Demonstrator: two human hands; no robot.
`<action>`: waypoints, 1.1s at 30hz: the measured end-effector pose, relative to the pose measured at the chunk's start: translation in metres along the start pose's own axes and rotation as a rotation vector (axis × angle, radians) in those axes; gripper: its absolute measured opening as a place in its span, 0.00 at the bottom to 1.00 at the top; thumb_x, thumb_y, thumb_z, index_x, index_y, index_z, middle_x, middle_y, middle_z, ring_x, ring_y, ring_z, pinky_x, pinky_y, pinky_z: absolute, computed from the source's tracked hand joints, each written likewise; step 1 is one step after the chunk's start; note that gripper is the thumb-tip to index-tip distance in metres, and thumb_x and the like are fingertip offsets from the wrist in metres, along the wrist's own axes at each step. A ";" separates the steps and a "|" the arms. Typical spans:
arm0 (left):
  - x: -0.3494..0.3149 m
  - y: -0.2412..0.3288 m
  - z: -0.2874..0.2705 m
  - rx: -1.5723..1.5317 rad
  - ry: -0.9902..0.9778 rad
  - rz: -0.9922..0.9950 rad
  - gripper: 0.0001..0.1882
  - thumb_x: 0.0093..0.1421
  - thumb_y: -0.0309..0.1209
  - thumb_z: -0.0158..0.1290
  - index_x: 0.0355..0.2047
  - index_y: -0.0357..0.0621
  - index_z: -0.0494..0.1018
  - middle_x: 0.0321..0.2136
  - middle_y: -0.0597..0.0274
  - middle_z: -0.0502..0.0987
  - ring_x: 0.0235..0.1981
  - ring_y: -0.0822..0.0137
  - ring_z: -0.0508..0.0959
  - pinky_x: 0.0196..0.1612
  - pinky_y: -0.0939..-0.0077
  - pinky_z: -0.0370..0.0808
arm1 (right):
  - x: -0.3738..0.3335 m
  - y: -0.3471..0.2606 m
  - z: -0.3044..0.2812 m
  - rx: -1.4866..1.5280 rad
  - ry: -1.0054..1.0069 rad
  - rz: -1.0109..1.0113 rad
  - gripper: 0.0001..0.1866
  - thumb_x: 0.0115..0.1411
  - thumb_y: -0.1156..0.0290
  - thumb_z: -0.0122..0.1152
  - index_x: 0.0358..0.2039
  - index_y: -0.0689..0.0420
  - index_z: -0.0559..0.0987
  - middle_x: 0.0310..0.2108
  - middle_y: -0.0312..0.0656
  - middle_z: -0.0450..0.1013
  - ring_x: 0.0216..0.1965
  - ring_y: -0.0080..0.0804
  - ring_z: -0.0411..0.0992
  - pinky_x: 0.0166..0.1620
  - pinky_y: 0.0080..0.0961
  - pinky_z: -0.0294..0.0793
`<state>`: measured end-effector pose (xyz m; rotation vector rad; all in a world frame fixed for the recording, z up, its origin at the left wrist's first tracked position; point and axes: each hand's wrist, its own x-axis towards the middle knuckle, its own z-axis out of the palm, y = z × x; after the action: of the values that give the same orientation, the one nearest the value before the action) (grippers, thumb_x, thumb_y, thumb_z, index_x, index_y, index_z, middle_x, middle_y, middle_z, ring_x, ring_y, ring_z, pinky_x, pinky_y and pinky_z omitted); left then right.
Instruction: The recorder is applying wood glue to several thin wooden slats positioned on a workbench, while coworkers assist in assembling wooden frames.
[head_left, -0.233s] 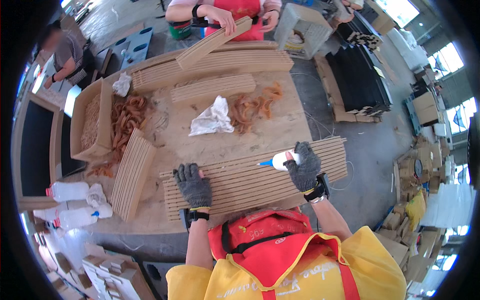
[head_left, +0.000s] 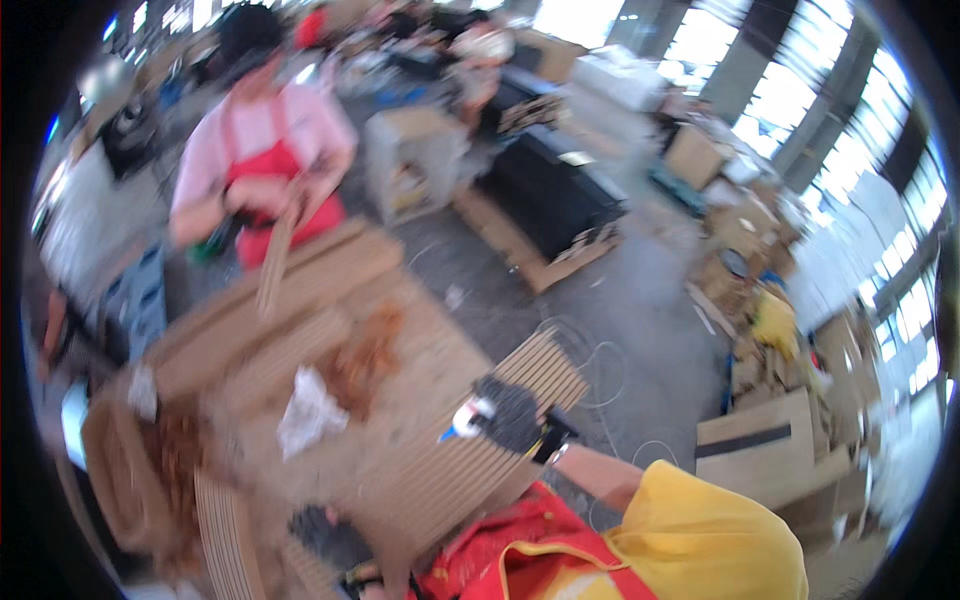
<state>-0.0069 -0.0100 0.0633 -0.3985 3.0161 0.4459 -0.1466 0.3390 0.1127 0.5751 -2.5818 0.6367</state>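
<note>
Along the desk's (head_left: 430, 362) near edge, the empty left hand (head_left: 333, 538) spreads, seemingly steadying slats (head_left: 455, 475), while the right hand (head_left: 513, 415) grips a bottle (head_left: 471, 416), nozzle (head_left: 447, 435) above them.

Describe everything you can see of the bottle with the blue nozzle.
The bottle has a white body, plastic by its look, and a blue nozzle. It is tipped over in the right hand, whose dark glove covers part of the body, with the nozzle pointing toward the picture's lower left. It shows over the slatted panel; blur hides whether the tip touches it. Its fill level cannot be told.
</note>
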 end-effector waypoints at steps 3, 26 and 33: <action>-0.010 -0.106 0.083 0.252 0.627 0.009 0.25 0.63 0.47 0.50 0.50 0.39 0.75 0.49 0.47 0.78 0.57 0.41 0.71 0.68 0.34 0.56 | 0.025 -0.028 0.018 0.037 0.007 0.041 0.20 0.59 0.57 0.67 0.46 0.57 0.81 0.37 0.51 0.80 0.35 0.53 0.80 0.39 0.45 0.77; -0.040 -0.040 0.005 0.150 0.475 -0.022 0.21 0.55 0.41 0.56 0.46 0.41 0.75 0.41 0.48 0.78 0.52 0.44 0.74 0.66 0.41 0.58 | -0.051 0.069 0.048 2.259 0.052 1.056 0.22 0.70 0.54 0.59 0.58 0.52 0.76 0.50 0.37 0.79 0.51 0.29 0.78 0.50 0.31 0.82; -0.030 -0.019 0.000 0.244 0.375 0.039 0.23 0.57 0.41 0.56 0.48 0.40 0.75 0.43 0.47 0.78 0.52 0.45 0.74 0.65 0.42 0.60 | -0.035 0.027 0.057 2.512 -0.322 1.140 0.25 0.68 0.48 0.60 0.55 0.55 0.74 0.42 0.42 0.78 0.43 0.32 0.79 0.36 0.26 0.83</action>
<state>0.0273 -0.0200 0.0615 -0.4488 3.3864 -0.0019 -0.1472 0.3423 0.0407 -0.5127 -0.2949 3.7988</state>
